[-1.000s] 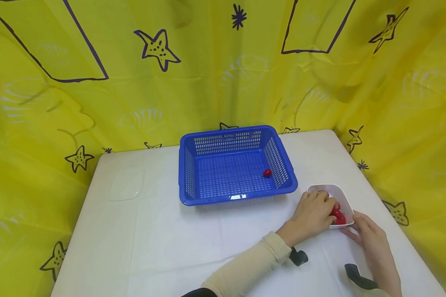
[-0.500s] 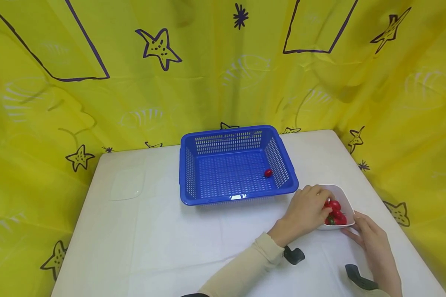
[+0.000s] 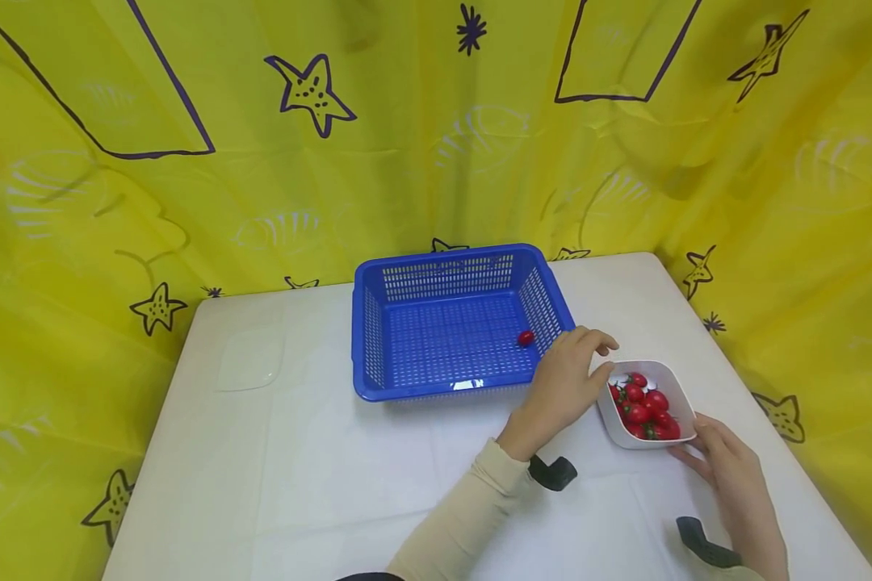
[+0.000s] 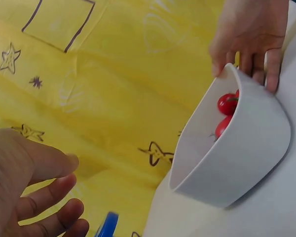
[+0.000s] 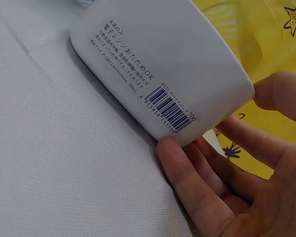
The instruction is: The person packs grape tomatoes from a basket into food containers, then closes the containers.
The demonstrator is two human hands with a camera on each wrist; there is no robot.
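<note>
Small red cherry tomatoes (image 3: 635, 393) lie in a white plastic container (image 3: 614, 424), which stands on the table at the right. My right hand (image 3: 734, 468) holds the container's near right corner; the right wrist view has the thumb at the rim and fingers under the printed side (image 5: 153, 74). Between that container and the blue basket (image 3: 443, 391) is my left hand (image 3: 563, 379), fingers loosely bent. In the left wrist view the left hand's thumb and fingers (image 4: 39, 182) stand apart with nothing between them. A single cherry tomato (image 3: 526, 338) rests inside the basket at its right.
The white table (image 3: 320, 484) runs up to a yellow curtain (image 3: 407, 177) with dark drawings at the back and sides. A clear flat lid (image 3: 249, 367) lies on the table's left. Dark straps (image 3: 552, 473) hang by both wrists.
My left hand has come out of the white container and moved left, toward the basket, uncovering the tomatoes. My right hand has kept its hold on the container.
</note>
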